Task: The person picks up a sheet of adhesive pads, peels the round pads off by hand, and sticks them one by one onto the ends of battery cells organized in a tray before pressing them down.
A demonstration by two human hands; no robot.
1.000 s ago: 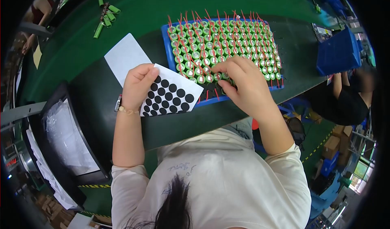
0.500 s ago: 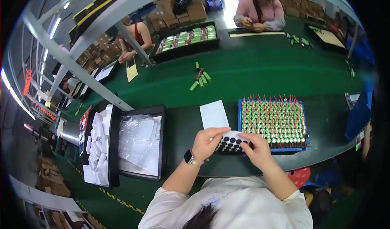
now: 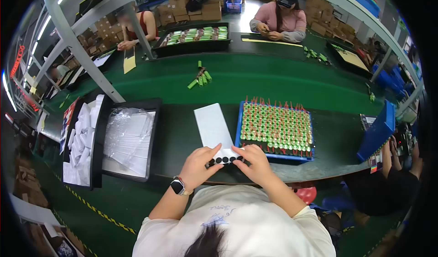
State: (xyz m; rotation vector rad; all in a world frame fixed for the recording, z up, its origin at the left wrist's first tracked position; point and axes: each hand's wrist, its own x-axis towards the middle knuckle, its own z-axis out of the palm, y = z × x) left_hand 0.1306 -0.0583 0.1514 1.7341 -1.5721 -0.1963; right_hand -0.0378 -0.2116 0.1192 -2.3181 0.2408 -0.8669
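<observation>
Between my two hands is a white sheet with black round stickers [image 3: 226, 156], folded or curved so that only a narrow strip shows. My left hand [image 3: 199, 166] pinches its left end, and my right hand [image 3: 253, 164] pinches its right end. Just beyond my hands, a blank white sheet [image 3: 213, 124] lies on the dark table. To its right stands a blue tray [image 3: 292, 158] filled with upright green battery cells [image 3: 276, 127], with red wires rising among them. Neither hand touches the tray.
At the left are a black bin of white pieces [image 3: 82, 143] and a black tray [image 3: 153, 143] with plastic and papers. Loose green cells [image 3: 200, 78] lie on the green surface [image 3: 169, 83]. A blue box [image 3: 378, 131] stands right. Co-workers [image 3: 280, 17] sit across.
My right hand has left the battery cells and joined my left hand at the sticker sheet, which is now folded or curved. The head view has tilted up, showing more of the room.
</observation>
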